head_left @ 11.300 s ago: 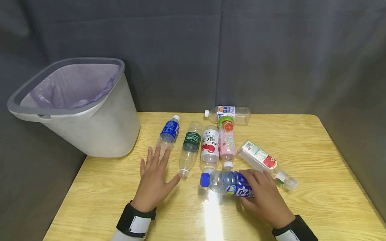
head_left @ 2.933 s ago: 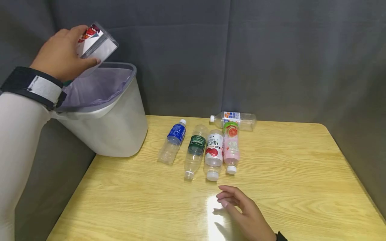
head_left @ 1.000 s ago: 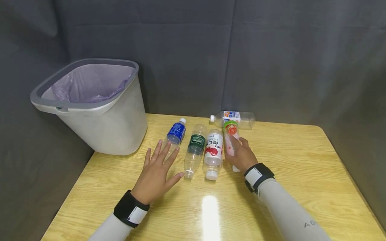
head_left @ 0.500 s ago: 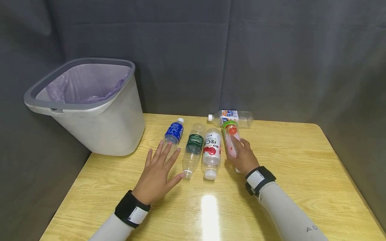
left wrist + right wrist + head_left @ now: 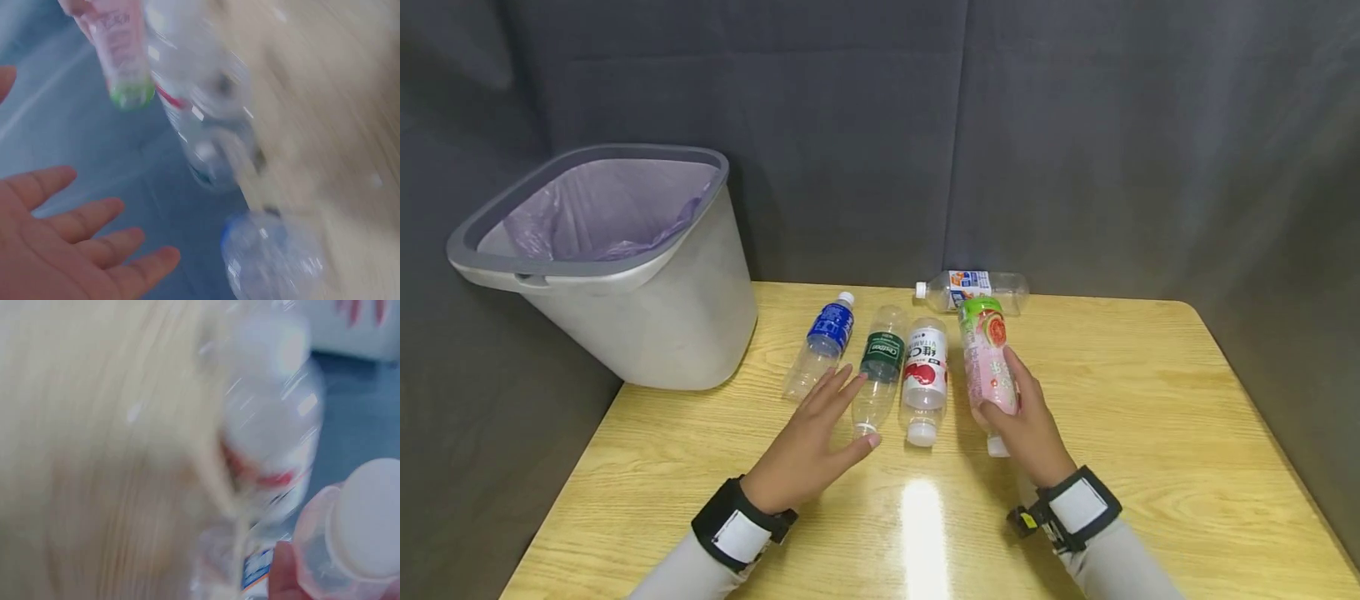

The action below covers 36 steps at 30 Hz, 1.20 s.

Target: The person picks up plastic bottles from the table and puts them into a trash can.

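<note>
My right hand (image 5: pixel 1030 429) grips a pink plastic bottle (image 5: pixel 987 358) with a green top band, its white cap (image 5: pixel 370 519) towards me. In the right wrist view this bottle is at the lower right. My left hand (image 5: pixel 805 450) hovers with fingers spread, over the neck end of a green-labelled clear bottle (image 5: pixel 882 357), holding nothing; the left wrist view also shows its fingers (image 5: pixel 81 222) apart from the bottles. Between the hands lies a bottle with a white, red-fruit label (image 5: pixel 923 367). A blue-labelled bottle (image 5: pixel 831 329) lies further left.
A grey bin (image 5: pixel 700 308) with a purple liner (image 5: pixel 617 208) stands at the left. Another clear bottle (image 5: pixel 1007 292) with a white cap lies crosswise at the back of the wooden table (image 5: pixel 1150 400). A dark curtain (image 5: pixel 1075 150) hangs behind. Both wrist views are blurred.
A blue-capped bottle and a square bottle have left the table; the left hand held the square one over the bin. Now the right hand has lifted the pink bottle and drawn it nearer.
</note>
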### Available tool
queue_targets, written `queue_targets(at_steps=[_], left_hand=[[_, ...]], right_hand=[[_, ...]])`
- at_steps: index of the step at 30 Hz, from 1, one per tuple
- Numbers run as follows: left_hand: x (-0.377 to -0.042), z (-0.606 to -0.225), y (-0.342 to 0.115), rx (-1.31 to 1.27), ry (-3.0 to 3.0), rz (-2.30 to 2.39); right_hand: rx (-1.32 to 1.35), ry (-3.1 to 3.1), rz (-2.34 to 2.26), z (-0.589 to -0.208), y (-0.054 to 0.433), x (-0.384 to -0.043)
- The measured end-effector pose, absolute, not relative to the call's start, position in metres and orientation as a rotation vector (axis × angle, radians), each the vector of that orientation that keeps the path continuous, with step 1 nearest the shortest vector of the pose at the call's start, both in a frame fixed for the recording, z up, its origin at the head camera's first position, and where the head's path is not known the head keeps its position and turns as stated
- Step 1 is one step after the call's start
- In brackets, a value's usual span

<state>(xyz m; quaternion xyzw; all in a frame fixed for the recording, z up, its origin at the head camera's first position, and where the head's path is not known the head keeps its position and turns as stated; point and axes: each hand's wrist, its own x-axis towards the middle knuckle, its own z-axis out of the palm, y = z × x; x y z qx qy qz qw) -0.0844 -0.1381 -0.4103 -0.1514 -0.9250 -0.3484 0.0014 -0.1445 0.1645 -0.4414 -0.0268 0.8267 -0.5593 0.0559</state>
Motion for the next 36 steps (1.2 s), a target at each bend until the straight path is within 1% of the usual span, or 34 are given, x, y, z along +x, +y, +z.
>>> queue_targets(at_steps=[3, 7, 10, 13, 17, 23, 31, 36], left_hand=[[-0.08, -0.402, -0.129, -0.492, -2.883, -1.358], [-0.075, -0.393, -0.116, -0.509, -2.78, -1.784], [-0.073, -0.391, -0.108, -0.52, -2.647, -2.07], [-0.073, -0.393, -0.1, -0.464, -2.542, -2.258], [-0.072, -0.398, -0.093, -0.399, -2.455, -2.41], [-0.072, -0.401, -0.087, -0.388, -2.393, -2.514], [-0.072, -0.403, -0.085, -0.35, -2.383, -2.518], [-0.073, -0.402, -0.086, -0.33, -2.39, -2.512]], right_hand=[[-0.149, 2.412, -1.863, -0.432, 0.158, -0.113], [-0.313, 2.29, -2.017, -0.429, 0.144, -0.076], [-0.415, 2.175, -2.107, -0.43, 0.132, -0.058], [-0.459, 2.078, -2.177, -0.431, 0.121, -0.046], [-0.507, 1.996, -2.218, -0.434, 0.111, -0.037], [-0.592, 2.02, -2.201, -0.441, 0.106, -0.031], [-0.553, 2.068, -2.181, -0.444, 0.106, -0.029], [-0.591, 2.071, -2.165, -0.444, 0.108, -0.031]])
